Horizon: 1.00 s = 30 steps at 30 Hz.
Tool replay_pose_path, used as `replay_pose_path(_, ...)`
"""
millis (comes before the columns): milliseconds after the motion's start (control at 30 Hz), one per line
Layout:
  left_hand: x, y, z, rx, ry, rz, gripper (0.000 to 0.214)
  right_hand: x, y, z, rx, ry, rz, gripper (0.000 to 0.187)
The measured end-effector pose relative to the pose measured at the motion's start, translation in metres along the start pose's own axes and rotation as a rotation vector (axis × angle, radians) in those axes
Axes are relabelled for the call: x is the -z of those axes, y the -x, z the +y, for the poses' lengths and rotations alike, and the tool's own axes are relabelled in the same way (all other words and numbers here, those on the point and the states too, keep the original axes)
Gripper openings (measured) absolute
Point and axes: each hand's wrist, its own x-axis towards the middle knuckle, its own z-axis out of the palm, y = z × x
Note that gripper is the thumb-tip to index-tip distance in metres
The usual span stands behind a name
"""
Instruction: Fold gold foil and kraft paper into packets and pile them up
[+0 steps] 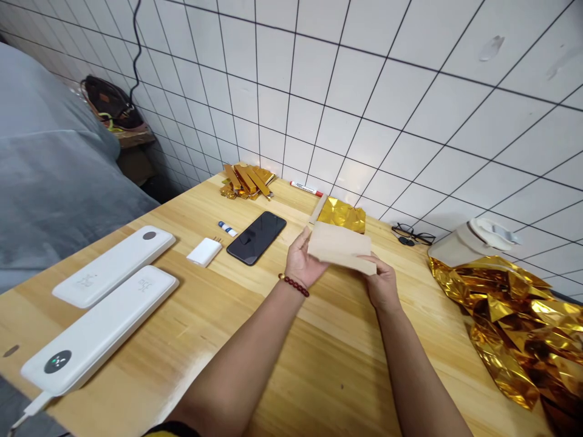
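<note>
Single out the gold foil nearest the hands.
The small gold piece beyond the held tan sheet; the strip pile lies farther left, the crumpled foil farther right.

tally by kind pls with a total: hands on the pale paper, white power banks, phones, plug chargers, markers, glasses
Hands on the pale paper: 2, left hand and right hand
White power banks: 2, farther one and nearer one
Phone: 1
Plug charger: 1
Marker: 1
Glasses: 1
Total: 8
</note>
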Motion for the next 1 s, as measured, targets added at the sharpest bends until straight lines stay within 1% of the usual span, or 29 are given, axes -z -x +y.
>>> replay_pose_path(100, -0.002, 0.000, -0.003, 0.013, 0.002, -0.144, 0.052, -0.002, -0.001, 0.005, -0.084, -0.038, 0.124, 0.020)
replay_pose_path(133, -0.001, -0.001, -0.004, 0.030, -0.007, -0.176, 0.053, -0.003, -0.001, 0.005, -0.115, -0.056, 0.143, 0.023)
replay_pose_path(200, 0.000, -0.002, -0.008, 0.043, -0.039, -0.189, 0.045, -0.004, -0.002, 0.005, -0.156, -0.096, 0.146, 0.032)
replay_pose_path(300, 0.004, -0.005, -0.013, 0.024, -0.098, -0.120, 0.035, -0.004, -0.001, 0.003, -0.160, -0.130, 0.108, 0.037)
replay_pose_path(433, 0.007, -0.010, -0.016, -0.012, -0.142, 0.037, 0.022, -0.005, 0.001, -0.003, -0.138, -0.082, 0.042, 0.028)
replay_pose_path(533, 0.008, -0.011, -0.015, -0.004, -0.135, 0.099, 0.013, -0.006, 0.001, -0.007, -0.131, -0.035, 0.008, 0.027)
replay_pose_path(700, 0.007, -0.009, -0.013, -0.007, -0.126, 0.137, 0.006, -0.005, 0.000, -0.002, -0.134, -0.044, 0.042, 0.026)
replay_pose_path(767, 0.007, -0.009, -0.014, -0.017, -0.128, 0.127, 0.008, -0.004, 0.000, 0.001, -0.142, -0.030, 0.047, 0.025)
replay_pose_path(833, 0.008, -0.010, -0.014, -0.025, -0.139, 0.102, 0.011, -0.005, 0.000, 0.001, -0.148, -0.023, 0.017, 0.025)
replay_pose_path(900, 0.008, -0.010, -0.015, -0.022, -0.152, 0.087, 0.013, -0.006, 0.000, -0.002, -0.141, -0.044, -0.021, 0.030)
replay_pose_path(1000, 0.008, -0.011, -0.014, -0.011, -0.148, 0.106, 0.013, -0.007, 0.001, -0.007, -0.116, -0.094, -0.057, 0.040)
